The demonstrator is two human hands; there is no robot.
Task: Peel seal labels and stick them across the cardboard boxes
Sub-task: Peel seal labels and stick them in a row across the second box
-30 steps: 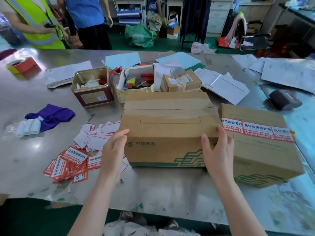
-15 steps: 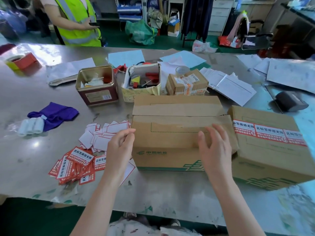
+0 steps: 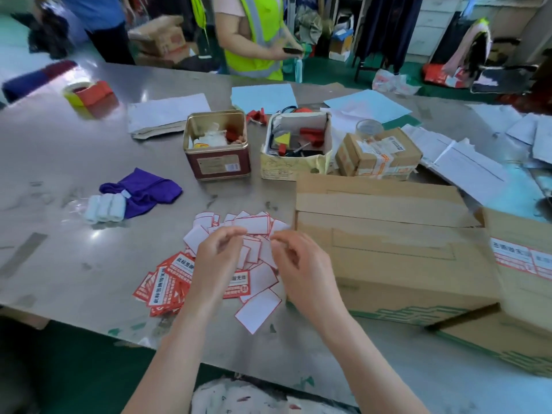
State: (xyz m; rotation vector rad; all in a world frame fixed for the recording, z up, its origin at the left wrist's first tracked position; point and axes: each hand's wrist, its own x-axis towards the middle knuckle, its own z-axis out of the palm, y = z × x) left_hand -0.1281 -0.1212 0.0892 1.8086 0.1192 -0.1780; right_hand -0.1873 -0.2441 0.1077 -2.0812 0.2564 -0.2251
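Steel worktop (image 3: 74, 210) is strewn with red-and-white seal labels (image 3: 167, 282) beneath both hands, left hand (image 3: 213, 264) and right hand (image 3: 301, 270), loosely curled, seemingly empty, beside the unsealed cardboard box (image 3: 388, 249).

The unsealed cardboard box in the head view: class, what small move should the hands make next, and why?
Probably pick one red seal label from the pile: both hands hover above it holding nothing, and the near box carries no label.
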